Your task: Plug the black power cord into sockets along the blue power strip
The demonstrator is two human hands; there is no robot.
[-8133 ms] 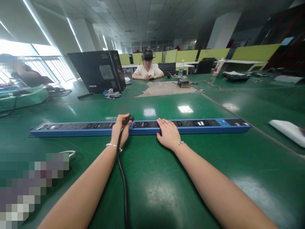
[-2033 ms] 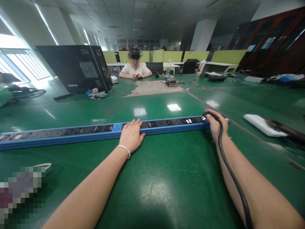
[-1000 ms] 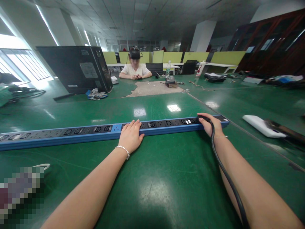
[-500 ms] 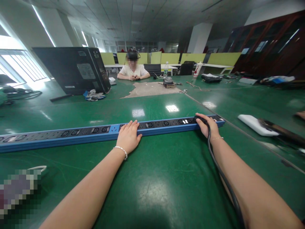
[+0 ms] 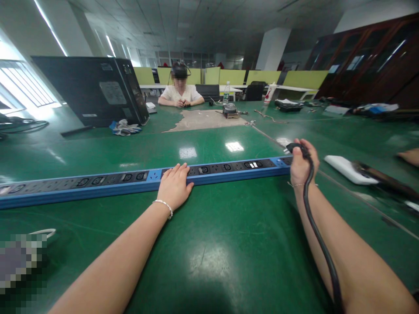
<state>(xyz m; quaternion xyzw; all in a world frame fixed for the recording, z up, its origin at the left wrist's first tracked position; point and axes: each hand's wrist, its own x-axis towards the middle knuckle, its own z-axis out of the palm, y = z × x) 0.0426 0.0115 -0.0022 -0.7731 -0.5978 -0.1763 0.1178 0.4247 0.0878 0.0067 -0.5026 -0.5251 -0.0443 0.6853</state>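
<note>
A long blue power strip (image 5: pixel 216 176) with a row of black sockets lies across the green table. My left hand (image 5: pixel 173 183) rests on its middle, next to a blue socket, with the fingers stretched over the top and the thumb along the near side. My right hand (image 5: pixel 303 163) is closed around a black plug (image 5: pixel 294 148), held just above the strip's right end. The plug's metal prongs point left, clear of the sockets. From the plug, a thick black cord (image 5: pixel 312 222) runs down over my right forearm.
A black computer case (image 5: pixel 88 91) stands at the back left, with gloves (image 5: pixel 125 127) beside it. Across the table sits another person (image 5: pixel 180 93) wearing a headset. A white object (image 5: pixel 347 169) lies to the right. A blurred-out item (image 5: pixel 19 261) is at lower left.
My right hand has lifted the plug up from the strip and moved right, baring its prongs and a blue socket near the end. The left hand stays on the strip.
</note>
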